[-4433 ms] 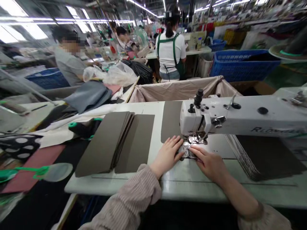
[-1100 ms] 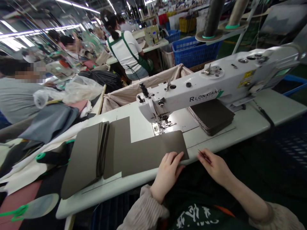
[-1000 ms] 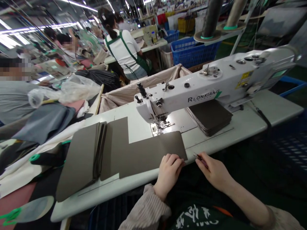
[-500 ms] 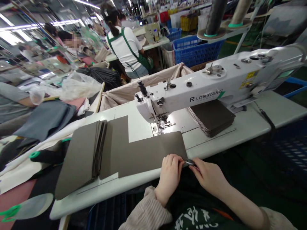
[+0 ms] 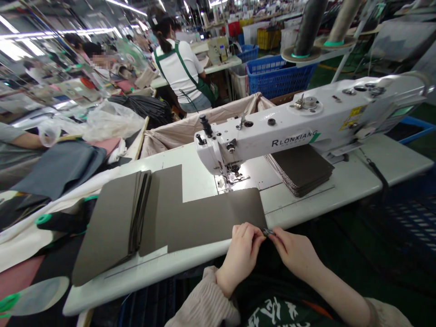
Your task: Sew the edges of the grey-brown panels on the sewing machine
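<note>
A flat grey-brown panel [image 5: 214, 220], which looks like leather or synthetic sheet, lies at the front edge of the white sewing table [image 5: 163, 156]. My left hand [image 5: 238, 254] pinches its near right corner, fingers closed. In my right hand [image 5: 296, 252] is a small metal tool, apparently thread snips [image 5: 268, 232], its tip at that corner beside my left fingertips. My fingers hide most of the tool. Just beyond the panel stands the white sewing machine [image 5: 252, 145], its lit needle area apart from both hands.
Upright-leaning grey-brown panels [image 5: 105, 218] stand at the table's left. Another stack of panels [image 5: 303, 168] lies under the machine arm. Black thread cones [image 5: 63, 222] and dark cloth [image 5: 64, 165] are farther left. A co-worker [image 5: 180, 63] sits ahead near a blue basket [image 5: 279, 75].
The snips have tilted and sit deeper between my hands, less of them showing. Both hands have shifted slightly closer to me. The panel stays in place; the view has moved a little.
</note>
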